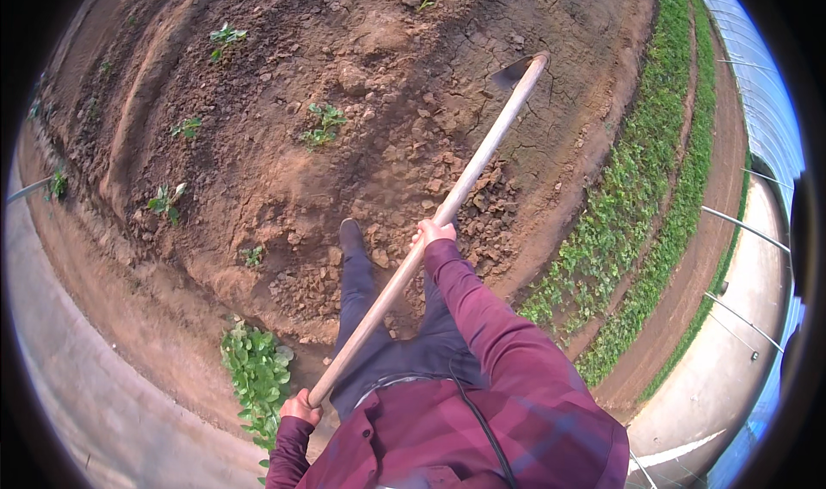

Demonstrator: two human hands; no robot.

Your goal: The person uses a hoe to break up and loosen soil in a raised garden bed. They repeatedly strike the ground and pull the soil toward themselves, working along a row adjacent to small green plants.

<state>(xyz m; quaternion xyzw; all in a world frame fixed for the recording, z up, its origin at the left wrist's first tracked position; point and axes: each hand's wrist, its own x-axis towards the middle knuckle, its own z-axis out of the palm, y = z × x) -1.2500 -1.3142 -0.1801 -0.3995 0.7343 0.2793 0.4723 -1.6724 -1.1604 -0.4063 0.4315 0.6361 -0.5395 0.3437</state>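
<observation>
My right hand [433, 232] is closed around the middle of a long wooden hoe handle [471, 169]. The butt end of that handle sits in my left hand [301, 409], low beside my hip. The shaft slants across my legs, up and to the right. At its far end is the metal hoe blade [513, 73], over a patch of cracked soil [548, 115]; whether it touches the ground I cannot tell. Loose broken clods [490, 215] lie along the near part of the shaft. My shoe [351, 234] stands on the soil left of the handle.
Small leafy seedlings [324, 124] are dotted over the bed, with another seedling [166, 202] farther left. A leafy clump [255, 376] grows near my left hand. Dense green rows [619, 211] run along the right. A pale path [84, 360] and curved plastic sheeting [752, 44] border the ground.
</observation>
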